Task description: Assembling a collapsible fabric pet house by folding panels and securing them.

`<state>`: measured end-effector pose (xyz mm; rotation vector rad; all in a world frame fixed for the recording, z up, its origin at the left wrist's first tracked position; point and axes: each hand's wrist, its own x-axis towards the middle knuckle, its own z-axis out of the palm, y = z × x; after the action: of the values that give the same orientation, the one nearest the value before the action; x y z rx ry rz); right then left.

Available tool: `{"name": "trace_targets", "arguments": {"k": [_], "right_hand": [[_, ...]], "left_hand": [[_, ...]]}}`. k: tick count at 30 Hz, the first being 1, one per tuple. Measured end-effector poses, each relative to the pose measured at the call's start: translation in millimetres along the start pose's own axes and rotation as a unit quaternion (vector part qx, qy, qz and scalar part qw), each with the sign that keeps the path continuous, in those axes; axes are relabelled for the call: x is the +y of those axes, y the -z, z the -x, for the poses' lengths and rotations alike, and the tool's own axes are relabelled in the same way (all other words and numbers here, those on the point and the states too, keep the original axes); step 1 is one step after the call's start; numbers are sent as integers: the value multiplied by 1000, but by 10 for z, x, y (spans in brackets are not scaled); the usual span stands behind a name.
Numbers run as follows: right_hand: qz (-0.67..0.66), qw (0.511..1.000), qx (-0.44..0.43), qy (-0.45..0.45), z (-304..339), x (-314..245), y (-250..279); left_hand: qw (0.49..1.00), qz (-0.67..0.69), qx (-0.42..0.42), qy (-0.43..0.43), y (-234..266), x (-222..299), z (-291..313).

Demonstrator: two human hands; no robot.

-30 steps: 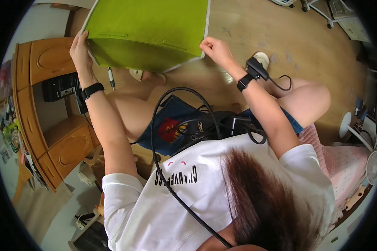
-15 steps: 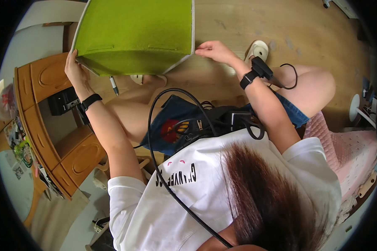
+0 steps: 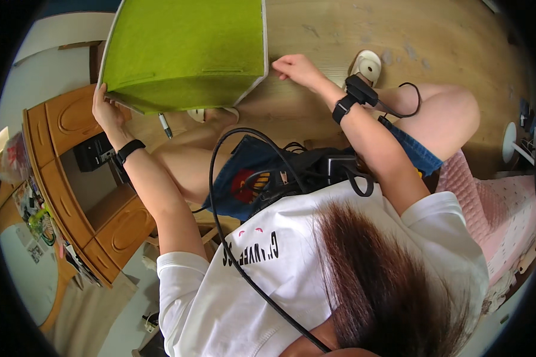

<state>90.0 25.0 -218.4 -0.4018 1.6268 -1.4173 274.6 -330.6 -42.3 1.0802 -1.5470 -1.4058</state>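
Observation:
A large green fabric box [image 3: 184, 41] with white edging, probably a folding storage box, is held up at the top of the head view. Its lower flap bends along a crease, and its upper end runs out of the picture. My left hand [image 3: 107, 110] grips the left lower edge, the fingers partly hidden by the fabric. Just off the right edge is my right hand [image 3: 298, 68]. Its fingers are curled together, with a small gap to the white edging and nothing visible in them.
Below the box lies a white and dark marker pen [image 3: 165, 126]. Slippers [image 3: 366, 66] are on the wooden floor. A wooden cabinet [image 3: 71, 196] stands at the left, a pink quilted cover [image 3: 488, 202] at the right. A black cable [image 3: 214, 196] loops over my lap.
The green box has shifted slightly left and down, and its right side has turned. My right hand, at its right edge before, is now a little apart from it. My left hand keeps its hold.

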Motion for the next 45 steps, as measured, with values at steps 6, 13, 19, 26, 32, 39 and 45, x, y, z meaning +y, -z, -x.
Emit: {"name": "trace_targets", "arguments": {"k": [6, 13, 19, 26, 32, 39, 45], "right_hand": [[58, 996, 42, 47, -84, 50, -59], [153, 949, 276, -18, -234, 242, 236], [-102, 989, 78, -75, -210, -143, -5], [-36, 998, -1, 58, -234, -452, -310], [38, 953, 93, 287, -22, -779, -491], [242, 866, 149, 412, 392, -1451, -758], [178, 877, 231, 381, 7, -1187, -528]], "left_hand": [[1000, 3, -20, -12, 2, -7, -18], [1000, -2, 0, -14, -14, 4, -20], [1000, 13, -13, 24, 187, -55, -172], [996, 61, 54, 29, 141, 28, -63], [993, 96, 34, 55, 598, -219, -150], [978, 119, 28, 167, 545, -476, -109], [991, 50, 3, 121, -2, -630, -181]]}}
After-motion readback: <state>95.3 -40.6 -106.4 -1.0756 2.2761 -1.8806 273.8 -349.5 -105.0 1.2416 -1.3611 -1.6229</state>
